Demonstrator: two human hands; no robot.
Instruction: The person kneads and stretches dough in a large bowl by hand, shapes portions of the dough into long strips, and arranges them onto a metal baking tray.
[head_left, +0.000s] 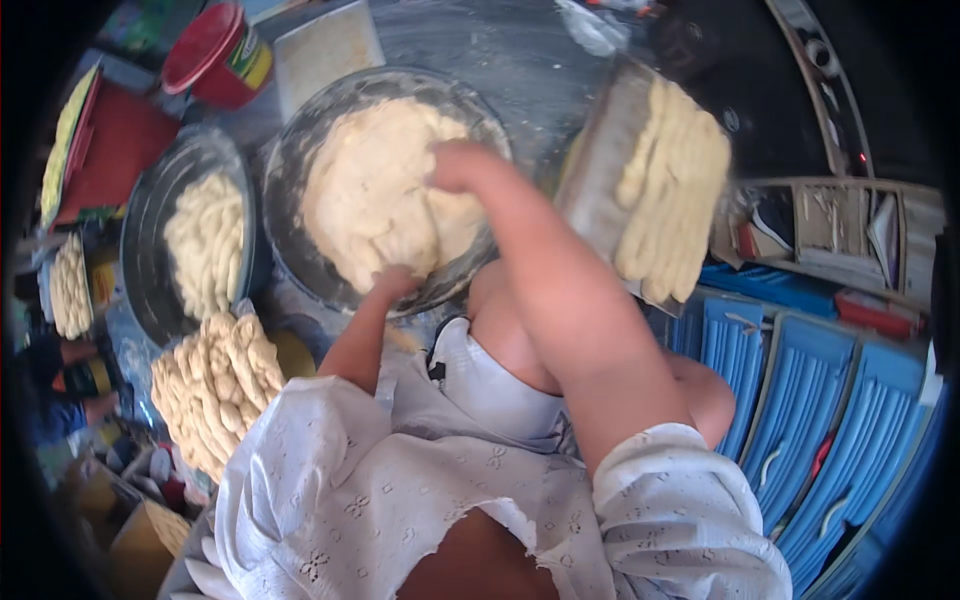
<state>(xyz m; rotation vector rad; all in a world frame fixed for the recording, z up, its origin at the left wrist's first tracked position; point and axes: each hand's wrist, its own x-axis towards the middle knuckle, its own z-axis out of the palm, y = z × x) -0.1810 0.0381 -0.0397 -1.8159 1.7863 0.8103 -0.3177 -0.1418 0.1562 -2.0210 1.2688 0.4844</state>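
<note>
Wht shirt (430, 475) closest; L hand (399, 281) & R hand (458, 166) touching dough (365, 190), can't tell how open.

I cannot see the fingertips of the right hand (455, 166); they are lost in the pale dough (365, 185). The fingers of the left hand (396, 282) are also partly hidden there — so I cannot tell how either hand is closed. The left forearm covers a piece of the rim of the dark basin (283, 205). The metal tray (600, 160) looks blurred to me. The white shirt (330, 480) is cut by the lower edge — and the clutter (130, 480) at lower left is too small to name.
</note>
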